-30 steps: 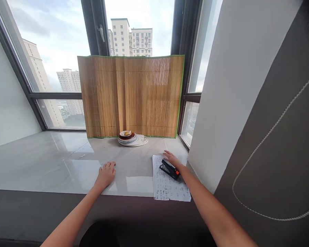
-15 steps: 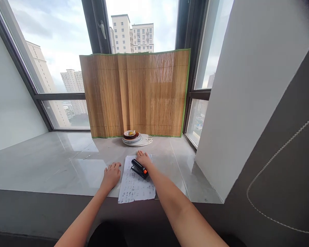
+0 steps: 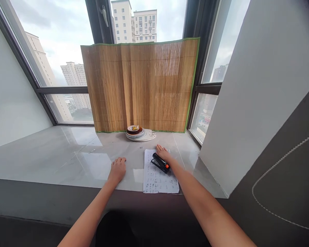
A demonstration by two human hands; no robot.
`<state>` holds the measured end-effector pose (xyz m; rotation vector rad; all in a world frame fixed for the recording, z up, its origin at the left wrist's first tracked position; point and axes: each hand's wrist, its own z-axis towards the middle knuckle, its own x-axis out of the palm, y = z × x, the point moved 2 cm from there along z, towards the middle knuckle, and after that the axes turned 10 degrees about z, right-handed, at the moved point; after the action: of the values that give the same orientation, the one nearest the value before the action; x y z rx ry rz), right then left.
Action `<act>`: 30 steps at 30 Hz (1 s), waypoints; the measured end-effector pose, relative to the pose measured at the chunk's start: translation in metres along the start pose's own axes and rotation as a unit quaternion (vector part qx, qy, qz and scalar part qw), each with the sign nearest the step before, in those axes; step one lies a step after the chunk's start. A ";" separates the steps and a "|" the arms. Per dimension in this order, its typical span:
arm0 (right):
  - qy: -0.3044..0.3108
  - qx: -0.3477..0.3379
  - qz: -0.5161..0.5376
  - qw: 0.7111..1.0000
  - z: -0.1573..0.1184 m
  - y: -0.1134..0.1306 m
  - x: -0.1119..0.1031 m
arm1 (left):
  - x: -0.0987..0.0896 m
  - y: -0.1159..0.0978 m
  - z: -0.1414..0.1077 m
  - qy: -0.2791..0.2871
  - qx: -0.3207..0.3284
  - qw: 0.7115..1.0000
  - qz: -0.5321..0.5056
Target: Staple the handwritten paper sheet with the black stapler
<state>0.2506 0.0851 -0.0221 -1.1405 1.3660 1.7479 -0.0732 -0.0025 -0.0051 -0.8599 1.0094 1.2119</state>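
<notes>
Handwritten white paper (image 3: 157,180) lies on the light tiled sill, its lower edge reaching the sill's front edge. A black stapler (image 3: 160,163) with an orange button rests on its upper part. My right hand (image 3: 164,153) lies flat on the paper's top right, fingers stretched out, with the stapler beside its wrist. To the left of the paper, apart from it, my left hand (image 3: 118,168) rests on the sill; its fingers look loosely spread and hold nothing.
A stack of plates (image 3: 136,133) stands near the back, partly on a larger oval plate (image 3: 150,134). Behind it a bamboo mat (image 3: 144,85) leans against the window. A wall (image 3: 249,103) slants down at the right. Small scraps (image 3: 92,151) lie at the left.
The paper, with the stapler on it, has slid to the right along with my right hand. My left hand is now farther from the paper. The camera view has shifted slightly.
</notes>
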 end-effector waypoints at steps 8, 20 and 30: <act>-0.047 0.015 0.048 0.998 -0.014 -0.022 -0.020 | 0.011 -0.097 0.001 0.052 0.182 0.967 -0.169; -0.178 -0.101 0.263 0.943 -0.107 -0.013 -0.049 | -0.008 -0.115 -0.010 0.102 0.206 0.969 -0.092; -0.130 -0.089 0.256 0.954 -0.129 -0.002 -0.029 | -0.006 -0.112 -0.007 0.071 0.189 0.975 -0.090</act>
<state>0.2964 -0.0378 -0.0079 -0.6355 1.4431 2.3333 0.0361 -0.0294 -0.0016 -0.7250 1.2035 0.7790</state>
